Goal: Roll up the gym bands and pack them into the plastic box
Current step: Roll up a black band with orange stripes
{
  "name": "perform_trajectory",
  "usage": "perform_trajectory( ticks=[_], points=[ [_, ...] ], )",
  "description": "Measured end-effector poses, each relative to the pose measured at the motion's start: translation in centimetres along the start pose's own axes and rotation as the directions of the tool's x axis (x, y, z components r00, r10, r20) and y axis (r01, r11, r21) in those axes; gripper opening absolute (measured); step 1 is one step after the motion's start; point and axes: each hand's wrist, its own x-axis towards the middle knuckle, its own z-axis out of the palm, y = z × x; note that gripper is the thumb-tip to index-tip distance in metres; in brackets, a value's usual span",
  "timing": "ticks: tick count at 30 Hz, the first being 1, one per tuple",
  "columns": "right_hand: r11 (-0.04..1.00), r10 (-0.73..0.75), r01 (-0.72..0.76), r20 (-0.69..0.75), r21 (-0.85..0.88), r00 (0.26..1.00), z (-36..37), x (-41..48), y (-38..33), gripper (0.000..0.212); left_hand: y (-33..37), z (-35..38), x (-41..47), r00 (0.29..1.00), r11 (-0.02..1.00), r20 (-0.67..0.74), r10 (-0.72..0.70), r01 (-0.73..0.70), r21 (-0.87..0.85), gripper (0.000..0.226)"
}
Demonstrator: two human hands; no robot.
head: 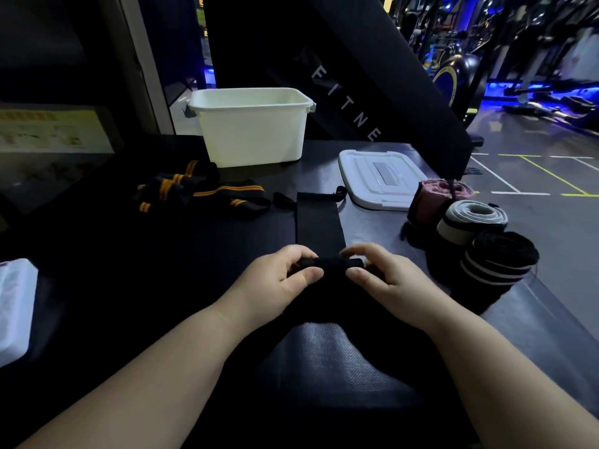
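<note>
On the bench [372, 218], both hands, left [278, 277] and right [381, 277], pinch the started roll of a flat black band [319, 222]. Rolling should stay tight and even-edged toward the box [251, 128] beyond.

Flat along the tabletop [369, 225]: black band [319, 222], near end wound into a small tight roll. Left of it, loose tangle of black-and-orange bands [197, 191]. On the right, three finished rolls side by side: pink roll [432, 199], grey-white roll [470, 222], black white-striped roll [499, 259]. At the back, upright and open: white plastic box [252, 134].
</note>
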Motion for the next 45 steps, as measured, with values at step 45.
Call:
perform_trajectory(
  ticks=[45],
  points=[
    [0.982, -0.171, 0.159, -0.12, -0.103, 0.978, 0.2, 0.0, 0.8, 0.062, -0.5, 0.3, 0.0, 0.978, 0.954, -0.056, 0.201, -0.183, 0.238, 0.064]
  ],
)
